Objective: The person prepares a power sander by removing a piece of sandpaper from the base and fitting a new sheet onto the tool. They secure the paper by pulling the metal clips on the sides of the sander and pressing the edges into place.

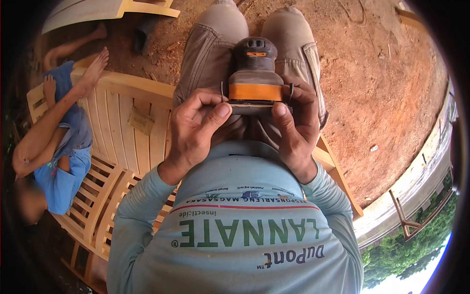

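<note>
An orange and dark grey electric sander (254,73) rests on my lap, between my knees in khaki trousers (210,44). My left hand (191,132) grips the near left edge of its base, thumb pressed on the flat plate. My right hand (296,127) holds the near right edge, with the thumb on the plate too and the fingers wrapped round the side. Thin metal clamp levers stick out on both sides of the base. My light blue long-sleeved shirt (245,230) fills the lower part of the view.
A slatted pale wooden bench (122,117) lies at my left, with a small brown sheet (141,120) on it. Another person in blue clothes (63,147) sits on it. Red dirt ground (382,73) spreads to the right, and more pale wood (98,10) lies at the top left.
</note>
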Available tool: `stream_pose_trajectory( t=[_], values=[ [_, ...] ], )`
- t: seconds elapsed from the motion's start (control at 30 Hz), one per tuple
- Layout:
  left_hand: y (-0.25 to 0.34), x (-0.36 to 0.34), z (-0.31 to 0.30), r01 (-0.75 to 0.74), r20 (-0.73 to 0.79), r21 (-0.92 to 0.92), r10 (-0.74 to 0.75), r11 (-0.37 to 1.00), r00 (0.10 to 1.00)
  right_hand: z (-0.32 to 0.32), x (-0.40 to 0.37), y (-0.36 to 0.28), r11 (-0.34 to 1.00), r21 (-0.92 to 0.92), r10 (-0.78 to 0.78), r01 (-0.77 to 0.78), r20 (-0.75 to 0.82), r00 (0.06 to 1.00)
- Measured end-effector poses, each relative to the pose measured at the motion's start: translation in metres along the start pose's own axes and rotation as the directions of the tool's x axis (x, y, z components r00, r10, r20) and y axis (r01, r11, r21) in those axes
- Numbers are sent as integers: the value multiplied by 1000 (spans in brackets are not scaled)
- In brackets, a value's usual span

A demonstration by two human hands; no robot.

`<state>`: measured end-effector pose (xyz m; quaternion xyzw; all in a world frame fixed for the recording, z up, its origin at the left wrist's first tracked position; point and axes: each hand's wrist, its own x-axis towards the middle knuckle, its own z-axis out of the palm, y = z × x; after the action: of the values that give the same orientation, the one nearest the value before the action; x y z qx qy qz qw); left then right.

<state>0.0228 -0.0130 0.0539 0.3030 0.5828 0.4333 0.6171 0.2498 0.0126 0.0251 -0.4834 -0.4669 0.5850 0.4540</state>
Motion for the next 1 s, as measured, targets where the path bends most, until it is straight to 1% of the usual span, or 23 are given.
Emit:
stream_pose_trajectory(
  t=[0.07, 0.17, 0.2, 0.23, 0.27, 0.3, 0.37, 0.4, 0.5, 0.53, 0.6, 0.63, 0.7, 0.73, 0.8, 0.9, 1.0],
  values=[
    [5, -1, 6, -3, -44, -8, 3, 1000, 999, 2, 1, 4, 999, 52, 3, -2, -20, 1000],
    [6, -7, 12, 15, -66, 32, -13, 999, 998, 0, 2, 3, 999, 37, 3, -2, -37, 999],
    [6, -9, 12, 26, -66, 53, -22, 998, 998, -1, 3, 3, 983, -142, -127, 117, -65, 990],
    [5, -10, 13, 21, -62, 56, -17, 998, 998, -1, 5, 1, 921, -319, -259, 224, -69, 964],
    [3, -10, 13, 14, -58, 58, -11, 998, 998, -2, 7, -1, 815, -485, -386, 316, -48, 921],
    [2, -10, 13, 9, -55, 61, -6, 998, 998, -5, 10, -8, 732, -550, -453, 401, 46, 890],
    [2, -7, 12, -27, -56, 145, 35, 989, 998, -9, 16, -27, 534, -632, -548, 561, 247, 799],
    [2, -6, 11, -44, -52, 187, 55, 981, 997, -1, 17, -31, 512, -644, -555, 568, 256, 791],
    [-3, -4, 12, -87, -89, 117, 98, 989, 991, -3, 28, -27, 458, -571, -528, 682, 442, 725],
    [-5, -2, 11, -112, -80, 167, 127, 980, 989, -3, 35, -32, 465, -553, -505, 691, 475, 720],
    [-8, 0, 7, -158, -67, 269, 182, 950, 981, -4, 42, -21, 473, -515, -525, 715, 487, 698],
    [-8, -1, 8, -147, -84, 238, 171, 960, 982, -4, 43, -17, 477, -494, -535, 727, 493, 686],
    [-5, 0, 13, -128, -111, 172, 149, 977, 983, -2, 43, -14, 592, -453, -488, 667, 457, 743],
    [-5, 0, 13, -131, -106, 170, 150, 977, 983, -2, 43, -14, 645, -430, -461, 632, 440, 770],
    [-5, 0, 11, -134, -92, 167, 151, 977, 984, -1, 46, -19, 640, -434, -468, 635, 435, 769],
    [2, -1, 11, -90, -60, 131, 98, 987, 993, -1, 45, -20, 630, -450, -478, 633, 419, 772],
    [0, -3, 21, -156, -139, 53, 162, 986, 977, -1, 44, -19, 632, -453, -482, 629, 406, 776]
  ],
)
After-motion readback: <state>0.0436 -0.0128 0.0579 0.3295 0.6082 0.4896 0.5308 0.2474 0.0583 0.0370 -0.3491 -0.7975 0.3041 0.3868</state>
